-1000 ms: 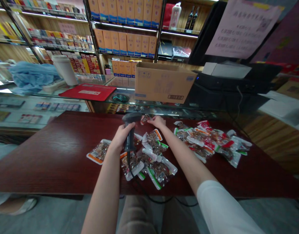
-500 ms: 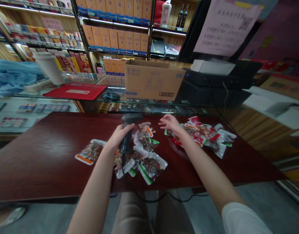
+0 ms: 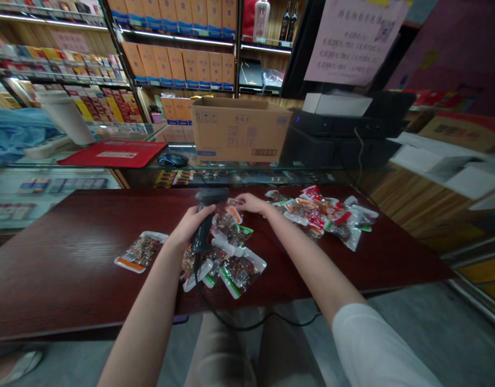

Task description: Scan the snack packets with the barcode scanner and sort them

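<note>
- Across the dark red table (image 3: 86,236), head view: my two hands work side by side near the far edge, both forearms reaching forward.
- Left hand (image 3: 189,226): fingers are closed around the handle of a black scanner (image 3: 202,232). The thumb lies along the near side. The scanner stands upright, head on top.
- Cable (image 3: 247,327): runs down from the handle, over the table's near edge, and loops above my legs.
- Right hand (image 3: 251,204): fingers are bent and slightly parted, tips at the far end of the middle heap (image 3: 231,258), just beside the scanner head. I cannot tell whether they grip a packet there or only touch it.
- Middle heap: clear packets with orange or green bands, overlapping, some lying partly behind the scanner.
- Single packet (image 3: 140,251): orange band, flat on the table to the left of my left forearm.
- Right heap (image 3: 323,212): packets with red, orange and green markings, beyond my right forearm, well apart from the middle heap.
- Glass counter behind the table: it carries a cardboard box (image 3: 239,129), a mouse (image 3: 172,159), a red mat (image 3: 114,153) and a white cup (image 3: 67,118).
</note>
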The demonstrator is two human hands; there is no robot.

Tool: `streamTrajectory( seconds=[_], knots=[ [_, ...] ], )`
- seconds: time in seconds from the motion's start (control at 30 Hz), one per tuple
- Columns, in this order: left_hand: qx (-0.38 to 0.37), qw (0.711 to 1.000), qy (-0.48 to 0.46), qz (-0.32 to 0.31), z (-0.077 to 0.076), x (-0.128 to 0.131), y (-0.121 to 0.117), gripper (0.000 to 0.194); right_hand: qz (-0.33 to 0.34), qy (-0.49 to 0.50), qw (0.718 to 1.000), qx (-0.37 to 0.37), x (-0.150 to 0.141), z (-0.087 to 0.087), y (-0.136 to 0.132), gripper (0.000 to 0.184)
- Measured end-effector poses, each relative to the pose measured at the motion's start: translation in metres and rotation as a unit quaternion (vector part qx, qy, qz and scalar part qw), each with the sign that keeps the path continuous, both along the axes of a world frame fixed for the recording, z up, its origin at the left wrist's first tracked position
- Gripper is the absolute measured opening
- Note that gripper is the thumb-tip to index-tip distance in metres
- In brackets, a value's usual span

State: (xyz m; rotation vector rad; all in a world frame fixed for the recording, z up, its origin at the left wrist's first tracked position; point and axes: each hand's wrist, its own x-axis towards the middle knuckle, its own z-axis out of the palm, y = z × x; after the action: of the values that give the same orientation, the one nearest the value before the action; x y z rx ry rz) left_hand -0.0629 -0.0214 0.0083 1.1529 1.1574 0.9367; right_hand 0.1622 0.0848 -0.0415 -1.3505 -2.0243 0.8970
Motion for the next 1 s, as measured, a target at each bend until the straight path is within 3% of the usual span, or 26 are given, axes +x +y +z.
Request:
streamTrajectory(
  seconds=[0.1,0.17,0.23,0.4,0.63,0.73,1.0],
  knots=[
    [-0.010,1.000,-0.007,-0.008,0.004,0.005,-0.004,0.046,-0.087,0.033,0.995,-0.029,0.025,0.008,-0.019,0.024],
    [-0.009,1.000,-0.003,-0.012,0.006,0.010,-0.008,0.047,-0.177,0.129,0.975,-0.041,0.044,0.016,-0.039,0.032],
    [-0.002,1.000,0.002,-0.022,0.008,0.015,-0.013,0.048,-0.211,0.235,0.947,-0.064,0.063,0.023,-0.062,0.037],
    [0.009,0.998,0.011,-0.060,0.007,0.029,-0.026,0.046,-0.216,0.398,0.889,-0.067,0.093,0.029,-0.107,0.036],
    [0.004,0.996,0.017,-0.090,0.003,0.049,-0.038,0.050,-0.178,0.485,0.850,-0.104,0.086,0.024,-0.113,0.015],
    [0.006,0.995,0.013,-0.095,0.003,0.054,-0.040,0.052,-0.151,0.491,0.847,-0.138,0.082,0.026,-0.115,0.015],
    [-0.004,0.996,0.006,-0.091,-0.001,0.055,-0.038,0.049,-0.127,0.452,0.871,-0.143,0.076,0.036,-0.124,0.020]
  ],
)
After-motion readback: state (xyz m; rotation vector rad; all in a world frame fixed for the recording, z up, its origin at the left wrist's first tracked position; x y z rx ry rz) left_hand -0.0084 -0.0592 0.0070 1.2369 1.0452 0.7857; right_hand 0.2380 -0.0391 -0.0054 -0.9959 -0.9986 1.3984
